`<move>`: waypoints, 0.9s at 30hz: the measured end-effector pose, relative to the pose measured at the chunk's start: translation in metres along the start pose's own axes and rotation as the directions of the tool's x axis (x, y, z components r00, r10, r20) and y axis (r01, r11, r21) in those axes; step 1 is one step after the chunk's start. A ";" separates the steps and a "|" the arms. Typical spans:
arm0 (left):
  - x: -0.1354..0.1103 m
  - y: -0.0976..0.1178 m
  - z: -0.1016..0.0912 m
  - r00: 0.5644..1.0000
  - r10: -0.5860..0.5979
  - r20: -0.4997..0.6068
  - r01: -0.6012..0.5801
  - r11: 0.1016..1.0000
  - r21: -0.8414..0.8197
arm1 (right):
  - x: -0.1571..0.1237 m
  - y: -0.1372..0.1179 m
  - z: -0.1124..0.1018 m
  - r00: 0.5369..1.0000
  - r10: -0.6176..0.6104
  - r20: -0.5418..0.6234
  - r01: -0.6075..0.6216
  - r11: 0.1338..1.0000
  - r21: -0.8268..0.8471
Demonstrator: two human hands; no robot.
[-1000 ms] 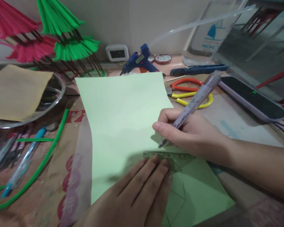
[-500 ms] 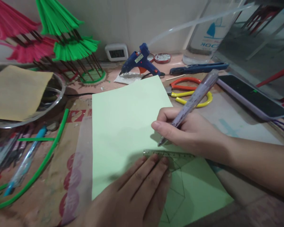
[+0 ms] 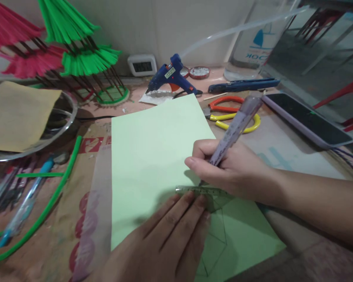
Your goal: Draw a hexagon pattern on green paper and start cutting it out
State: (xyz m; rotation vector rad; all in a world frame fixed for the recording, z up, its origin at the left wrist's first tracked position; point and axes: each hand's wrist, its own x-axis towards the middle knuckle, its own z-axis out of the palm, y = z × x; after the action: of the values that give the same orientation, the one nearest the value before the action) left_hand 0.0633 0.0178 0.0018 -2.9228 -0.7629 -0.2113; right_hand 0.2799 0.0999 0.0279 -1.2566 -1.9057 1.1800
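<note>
My left hand (image 3: 167, 235) lies flat with its fingers stretched out, pressing a clear ruler (image 3: 181, 190) onto a sheet of light green paper (image 3: 147, 152). In my right hand (image 3: 226, 164) is a purple patterned pen (image 3: 231, 133), tilted, with its tip down at the ruler's upper edge. Thin dark lines of an angular figure (image 3: 223, 227) show on the paper to the right of my left fingers. Part of the ruler is hidden beneath my left fingertips, and its right end passes behind my right hand.
Behind the paper stand a blue glue gun (image 3: 170, 76), a white digital clock (image 3: 141, 65) and red-and-yellow-handled pliers (image 3: 226, 105). A phone (image 3: 308, 117) lies at right. On the left are pink and green stick models (image 3: 91, 58), a metal bowl (image 3: 72, 113) and a green strip (image 3: 63, 186).
My right hand has lowered slightly, bringing the pen tip from above the ruler to its edge. The left hand stays on the ruler. The whole view has shifted slightly.
</note>
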 end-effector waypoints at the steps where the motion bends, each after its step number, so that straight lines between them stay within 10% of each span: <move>1: 0.001 0.001 0.001 1.000 -0.005 0.012 0.005 1.000 -0.005 | -0.001 0.000 0.000 1.000 -0.004 0.008 0.004 1.000 -0.013; 27: 0.001 -0.008 0.003 0.988 0.028 -0.150 -0.028 1.000 0.004 | -0.001 0.000 -0.001 0.998 -0.024 0.066 0.027 0.998 -0.051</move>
State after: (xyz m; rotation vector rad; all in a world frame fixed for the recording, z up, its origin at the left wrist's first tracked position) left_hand 0.0610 0.0254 -0.0006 -2.8735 -0.6977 -0.4229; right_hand 0.2807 0.0990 0.0285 -1.2309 -2.0065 1.1789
